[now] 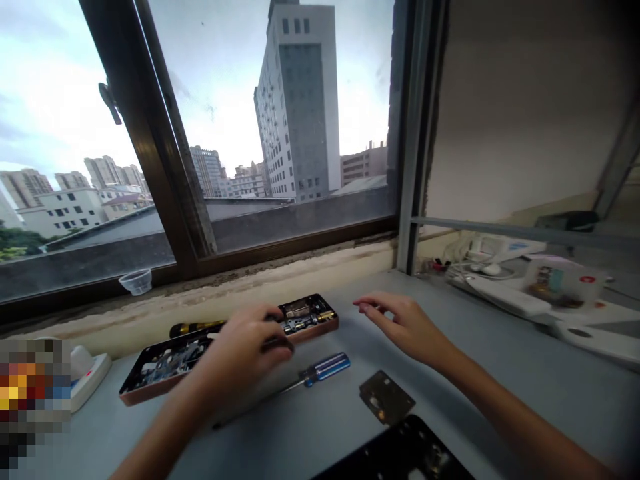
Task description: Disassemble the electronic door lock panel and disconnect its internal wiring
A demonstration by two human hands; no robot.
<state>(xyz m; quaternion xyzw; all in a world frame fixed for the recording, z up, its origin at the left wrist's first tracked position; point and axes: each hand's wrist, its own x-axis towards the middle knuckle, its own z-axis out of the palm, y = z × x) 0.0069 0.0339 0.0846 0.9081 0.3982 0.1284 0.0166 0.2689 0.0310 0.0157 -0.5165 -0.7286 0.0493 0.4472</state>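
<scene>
black housing [380, 460] is lying nearest me. farther across the table [260, 440], a long case [317, 330] is carrying metal parts [170, 360]; i'm judging it stiff, weighty, best held by its sides. my left grip [247, 343] is blurring over it, clamped or not i can't tell; my right grip [405, 327] is hanging loosely apart, empty.

I've bare tabletop [480, 347] right of my right hand [403, 325]; the screwdriver [327, 369] and dark plate [393, 395] obstruct its near left
</scene>
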